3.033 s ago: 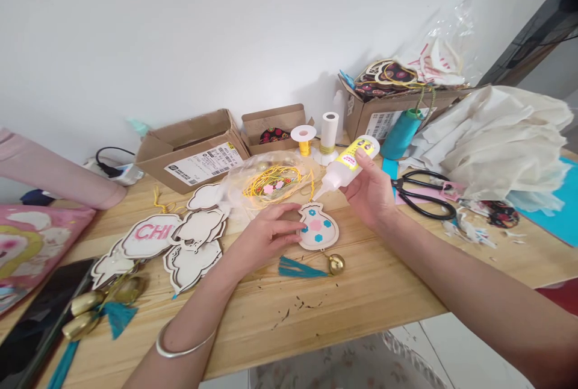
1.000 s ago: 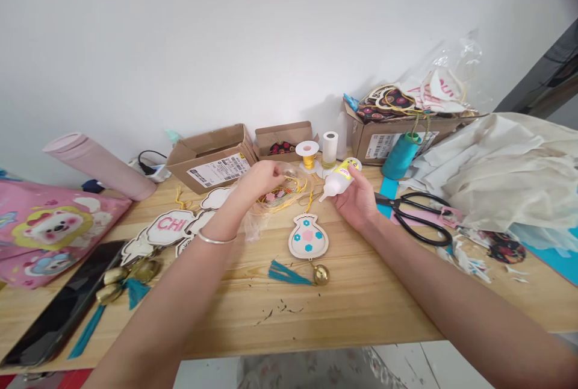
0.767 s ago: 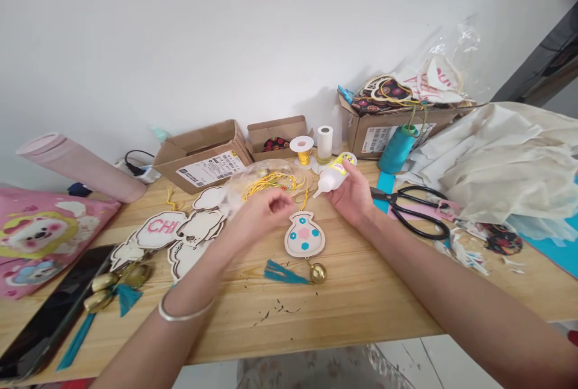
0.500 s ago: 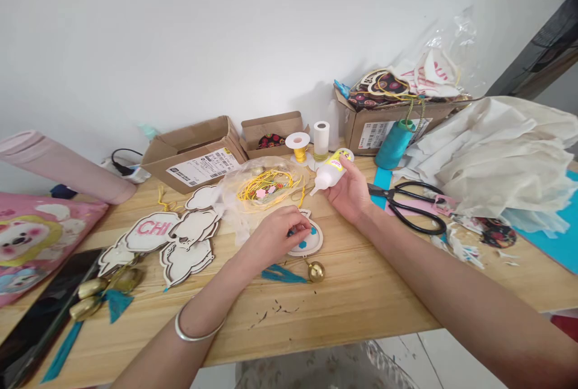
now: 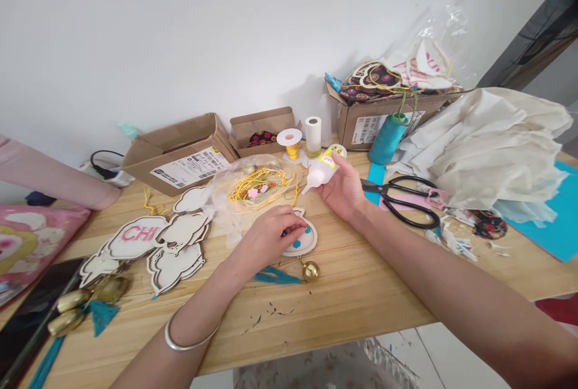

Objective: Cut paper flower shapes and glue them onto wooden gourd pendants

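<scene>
My left hand [image 5: 273,231], with a silver bangle on its wrist, reaches over a small white ornament [image 5: 300,247] lying on the table. Its fingers are bent together, and the tips meet the ornament beside a small blue piece [image 5: 308,229]. Whatever they may pinch is hidden. A second blue piece [image 5: 297,244] sits lower on the white face. Below the ornament hang a round golden bell [image 5: 311,271] and a teal tassel [image 5: 277,275]. My right hand [image 5: 344,189] is wrapped round a white glue bottle [image 5: 321,170], its nozzle tilted down and left, apart from the ornament.
Black-handled scissors [image 5: 409,201] and a teal thread cone [image 5: 387,140] are to the right. Behind stand a yellow cord spool [image 5: 291,142] and an open cardboard box [image 5: 180,151]. Flat white ornaments [image 5: 135,238], golden bells [image 5: 74,300] and a phone [image 5: 38,317] lie at left.
The view has shifted slightly, so the whole scene sits a little further left. Both hands keep nearly the same pose, the left at the ornament and the right holding the glue bottle.
</scene>
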Motion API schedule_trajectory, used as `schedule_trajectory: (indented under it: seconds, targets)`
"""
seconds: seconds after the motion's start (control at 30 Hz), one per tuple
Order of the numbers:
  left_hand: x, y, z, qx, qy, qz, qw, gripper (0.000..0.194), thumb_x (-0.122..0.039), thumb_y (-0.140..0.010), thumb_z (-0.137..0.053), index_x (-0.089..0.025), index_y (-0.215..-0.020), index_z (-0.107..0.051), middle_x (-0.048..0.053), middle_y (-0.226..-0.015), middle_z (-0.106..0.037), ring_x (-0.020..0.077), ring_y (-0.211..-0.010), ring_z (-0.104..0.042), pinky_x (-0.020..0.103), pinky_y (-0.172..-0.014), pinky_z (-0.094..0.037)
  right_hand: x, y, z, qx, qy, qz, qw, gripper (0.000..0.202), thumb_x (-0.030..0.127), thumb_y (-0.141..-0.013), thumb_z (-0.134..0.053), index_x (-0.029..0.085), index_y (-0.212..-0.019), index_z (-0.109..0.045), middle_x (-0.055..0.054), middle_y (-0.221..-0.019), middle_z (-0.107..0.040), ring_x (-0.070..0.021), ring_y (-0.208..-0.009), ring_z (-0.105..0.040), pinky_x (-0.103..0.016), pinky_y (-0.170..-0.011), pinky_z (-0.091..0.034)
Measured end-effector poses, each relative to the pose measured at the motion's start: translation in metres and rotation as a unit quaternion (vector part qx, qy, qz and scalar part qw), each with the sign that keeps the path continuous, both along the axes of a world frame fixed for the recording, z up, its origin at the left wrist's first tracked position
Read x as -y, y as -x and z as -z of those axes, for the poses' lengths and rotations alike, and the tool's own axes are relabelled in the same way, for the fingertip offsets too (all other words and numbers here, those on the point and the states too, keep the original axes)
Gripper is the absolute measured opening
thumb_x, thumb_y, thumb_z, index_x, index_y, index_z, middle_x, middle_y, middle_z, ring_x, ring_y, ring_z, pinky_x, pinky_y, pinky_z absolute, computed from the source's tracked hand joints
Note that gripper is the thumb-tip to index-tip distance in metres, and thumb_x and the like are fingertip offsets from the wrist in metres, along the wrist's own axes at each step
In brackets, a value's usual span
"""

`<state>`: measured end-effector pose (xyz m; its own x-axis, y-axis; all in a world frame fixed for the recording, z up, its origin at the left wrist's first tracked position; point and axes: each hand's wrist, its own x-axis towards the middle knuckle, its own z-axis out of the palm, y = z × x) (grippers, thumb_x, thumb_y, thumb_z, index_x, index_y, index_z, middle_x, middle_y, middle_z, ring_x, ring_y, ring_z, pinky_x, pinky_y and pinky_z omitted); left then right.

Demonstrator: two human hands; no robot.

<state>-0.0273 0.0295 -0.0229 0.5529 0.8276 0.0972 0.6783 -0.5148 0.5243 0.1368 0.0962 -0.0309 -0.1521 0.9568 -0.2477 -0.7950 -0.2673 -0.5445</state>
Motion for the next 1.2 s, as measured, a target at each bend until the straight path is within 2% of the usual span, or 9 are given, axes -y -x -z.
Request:
schedule_trajectory:
  seconds: [0.23, 0.43, 0.83, 1.0, 1.1, 1.2]
  targets:
    - [0.007, 0.007, -0.007, -0.005, -0.027, 0.031, 0.999, 0.023, -0.022, -0.088, -0.046, -0.016, -0.097, -0.066, 0.004, -0.079, -0.056, 0.0153, -0.076, -0.053, 0.026, -0.068, -0.042, 0.0, 0.0, -0.001, -0.024, 0.01, 0.005, 1.0, 0.017, 0.033, -0.083, -0.051, 0.018, -0.084, -0.059, 0.0, -0.072, -0.068, -0.0124, -0.061, -0.062, -0.02, -0.049, -0.051]
    - [0.012, 0.016, -0.001, -0.059, -0.064, 0.073, 0.993, 0.026, -0.021, -0.088, -0.047, -0.02, -0.108, -0.062, 0.007, -0.091, -0.054, 0.0193, -0.086, -0.046, 0.035, -0.077, -0.038, 0.0, 0.0, -0.003, -0.019, 0.014, -0.001, 1.0, 0.016, 0.03, -0.083, -0.049, 0.017, -0.086, -0.057, 0.0, -0.069, -0.068, -0.0136, -0.059, -0.062, -0.022, -0.047, -0.05]
    - [0.013, 0.016, 0.002, -0.057, -0.058, 0.078, 0.994, 0.026, -0.021, -0.088, -0.048, -0.019, -0.11, -0.061, 0.007, -0.091, -0.051, 0.0193, -0.086, -0.044, 0.035, -0.077, -0.036, -0.001, -0.001, -0.001, -0.014, 0.005, -0.007, 1.0, 0.018, 0.032, -0.084, -0.048, 0.017, -0.086, -0.057, 0.0, -0.067, -0.066, -0.0141, -0.061, -0.062, -0.021, -0.047, -0.05]
    - [0.015, 0.015, 0.003, -0.049, -0.052, 0.078, 0.994, 0.028, -0.023, -0.087, -0.049, -0.021, -0.114, -0.059, 0.007, -0.092, -0.052, 0.0192, -0.087, -0.046, 0.035, -0.078, -0.038, -0.003, -0.002, 0.007, -0.02, -0.006, -0.012, 1.0, 0.019, 0.034, -0.082, -0.051, 0.017, -0.088, -0.058, 0.0, -0.071, -0.067, -0.0136, -0.063, -0.063, -0.021, -0.049, -0.051]
    - [0.014, 0.016, -0.008, -0.032, -0.067, 0.058, 0.996, 0.025, -0.02, -0.086, -0.048, -0.019, -0.107, -0.062, 0.006, -0.089, -0.053, 0.0184, -0.084, -0.048, 0.033, -0.076, -0.04, -0.005, -0.004, 0.015, -0.029, -0.012, -0.014, 0.999, 0.02, 0.034, -0.081, -0.054, 0.017, -0.092, -0.058, -0.001, -0.079, -0.069, -0.0134, -0.067, -0.065, -0.021, -0.052, -0.052]
    - [0.001, 0.028, -0.025, -0.004, -0.099, 0.007, 0.995, 0.02, -0.015, -0.082, -0.046, -0.017, -0.081, -0.066, 0.004, -0.084, -0.055, 0.017, -0.081, -0.052, 0.031, -0.075, -0.041, -0.005, -0.005, 0.017, -0.032, -0.003, -0.011, 0.999, 0.018, 0.032, -0.082, -0.053, 0.017, -0.092, -0.057, -0.002, -0.08, -0.069, -0.0132, -0.067, -0.065, -0.021, -0.051, -0.053]
